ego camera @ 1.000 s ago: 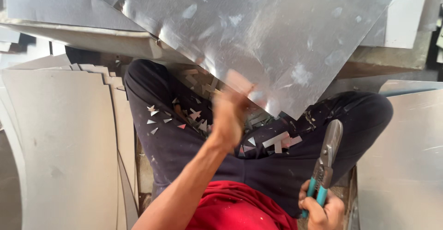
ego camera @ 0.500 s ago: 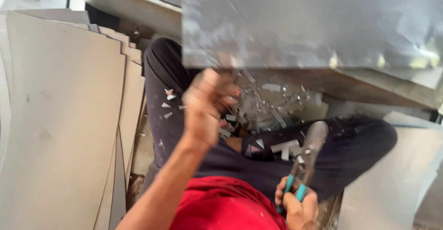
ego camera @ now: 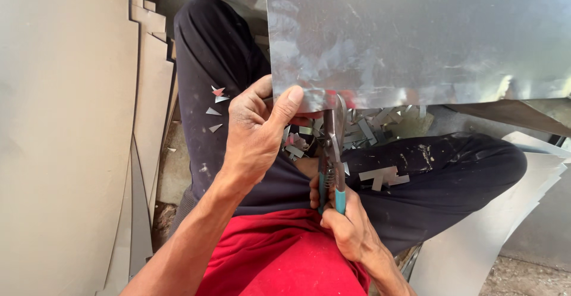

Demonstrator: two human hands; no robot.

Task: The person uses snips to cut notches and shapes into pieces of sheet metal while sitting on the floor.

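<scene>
- A seated person steadies a shiny metal sheet (ego camera: 416,34) over the lap, the left hand (ego camera: 259,132) pinching the sheet's lower-left corner, thumb on top and fingers under the edge.
- The right hand (ego camera: 348,224) is closed around the teal handles of a pair of snips (ego camera: 332,153), whose blades meet the sheet's bottom edge just beside the left thumb.
- Small metal offcuts (ego camera: 380,177) lie scattered on the dark trousers (ego camera: 214,82) and in the gap between the knees; flat pale panels (ego camera: 65,123) are stacked to the person's left.
- The likely hazard: the bare thumb sits very near the blades, so a slip or a sudden bite through the metal could nick it.
- The cut edge and loose slivers look sharp, and the wide sheet, gripped only at one corner, could sag or twist and pull the cut off line.
</scene>
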